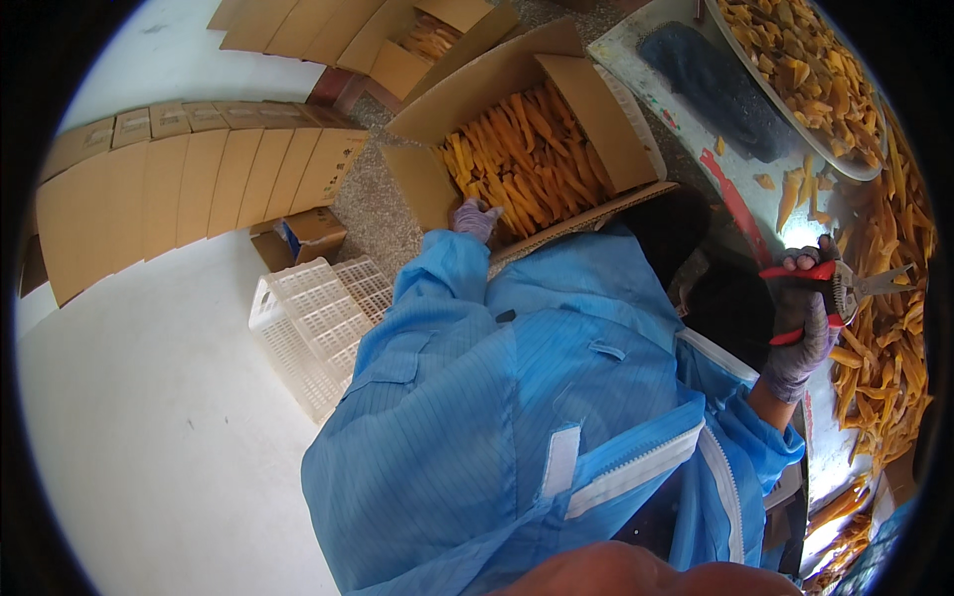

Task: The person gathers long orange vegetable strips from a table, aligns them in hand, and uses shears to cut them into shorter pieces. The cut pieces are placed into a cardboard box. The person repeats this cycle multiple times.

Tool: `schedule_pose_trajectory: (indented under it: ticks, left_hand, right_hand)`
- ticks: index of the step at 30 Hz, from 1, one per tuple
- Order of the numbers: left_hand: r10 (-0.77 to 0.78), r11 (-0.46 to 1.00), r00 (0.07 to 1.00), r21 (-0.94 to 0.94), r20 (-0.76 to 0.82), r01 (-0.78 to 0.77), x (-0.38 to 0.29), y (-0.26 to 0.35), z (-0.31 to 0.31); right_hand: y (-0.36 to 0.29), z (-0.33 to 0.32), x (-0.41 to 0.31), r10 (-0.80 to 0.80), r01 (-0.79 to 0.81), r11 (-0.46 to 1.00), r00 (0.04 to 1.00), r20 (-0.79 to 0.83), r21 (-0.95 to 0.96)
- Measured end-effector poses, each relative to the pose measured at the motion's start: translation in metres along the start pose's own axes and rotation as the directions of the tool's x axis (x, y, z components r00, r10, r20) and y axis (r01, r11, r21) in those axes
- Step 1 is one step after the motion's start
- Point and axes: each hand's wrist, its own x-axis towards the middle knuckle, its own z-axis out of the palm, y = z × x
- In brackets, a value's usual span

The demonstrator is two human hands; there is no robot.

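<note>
A cardboard box [618, 112] with its flaps up holds orange strips [533, 149] that look like dried sweet potato, laid side by side in rows. My left hand [477, 218], in a thin grey-purple glove, reaches over the box's near left corner with its fingertips at the strips. Whether it grips one is hidden. At the right, my right hand [805, 320], gloved alike, is wrapped around red-handled pruning shears [838, 287]. Their blades point away over a loose heap of orange strips [879, 372] on the metal worktable [823, 439].
A large basin [801, 119] of short orange pieces stands on the worktable's far part. Closed cartons [201, 171] line up along the white wall at the left. A white plastic crate [320, 328] and a small open carton [317, 231] stand nearer. Another open carton [406, 63] holds more strips.
</note>
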Motion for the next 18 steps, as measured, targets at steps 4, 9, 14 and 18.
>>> schedule_pose_trajectory:
  ticks: [4,9,14,18]
  left_hand:
    - [0.006,0.998,1.000,0.059,-0.018,-0.005,0.009,-0.004,0.017]
    - [0.289,0.230,0.876,0.916,-0.387,0.329,0.030,-0.034,0.072]
    - [0.430,-0.410,0.738,0.616,-0.519,0.672,0.035,-0.025,0.078]
    - [0.179,0.029,0.846,0.862,-0.503,0.506,0.024,-0.009,0.010]
  right_hand:
    - [0.001,0.001,0.000,-0.021,0.021,1.000,1.000,-0.003,-0.017]
    - [0.001,0.002,0.000,-0.009,0.009,1.000,1.000,0.005,0.005]
    - [0.001,0.000,0.000,-0.020,0.020,1.000,1.000,0.018,-0.010]
    - [0.000,-0.001,0.000,-0.011,0.011,0.999,1.000,-0.001,-0.041]
